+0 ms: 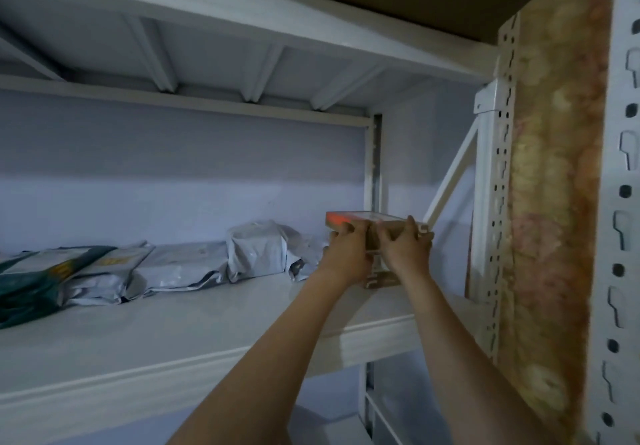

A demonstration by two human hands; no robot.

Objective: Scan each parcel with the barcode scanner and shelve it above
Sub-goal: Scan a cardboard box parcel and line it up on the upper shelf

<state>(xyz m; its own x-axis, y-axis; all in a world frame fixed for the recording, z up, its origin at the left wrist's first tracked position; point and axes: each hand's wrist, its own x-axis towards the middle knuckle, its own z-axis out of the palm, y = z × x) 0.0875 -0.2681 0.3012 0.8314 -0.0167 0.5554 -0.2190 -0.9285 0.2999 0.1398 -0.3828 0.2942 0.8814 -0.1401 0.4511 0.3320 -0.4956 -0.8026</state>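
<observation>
A dim storeroom with pale walls holds a white metal rack, and its shelf board (194,327) is the landmark here. Along the back of the shelf board, toward its left end, lies a row of soft mailer bags (180,264), grey ones and a dark green one at the far left, slumped against each other. At the shelf board's right end, just beside the perforated upright post (498,202), both hands are raised around a flat cardboard parcel (372,223) with an orange band along its top edge. The left hand (346,254) is closed on the parcel's left end and the right hand (407,249) is clamped on its right end, fingers curled over the near face. The parcel sits above a second brown box (381,280) that rests on the shelf board; whether the two touch cannot be told behind the hands. The parcel looks stiff and light, a thin carton that should keep its shape, so a hold on its short ends with thumbs beneath seems sound, though its smooth faces could slide on the box below. No scanner is in view.
</observation>
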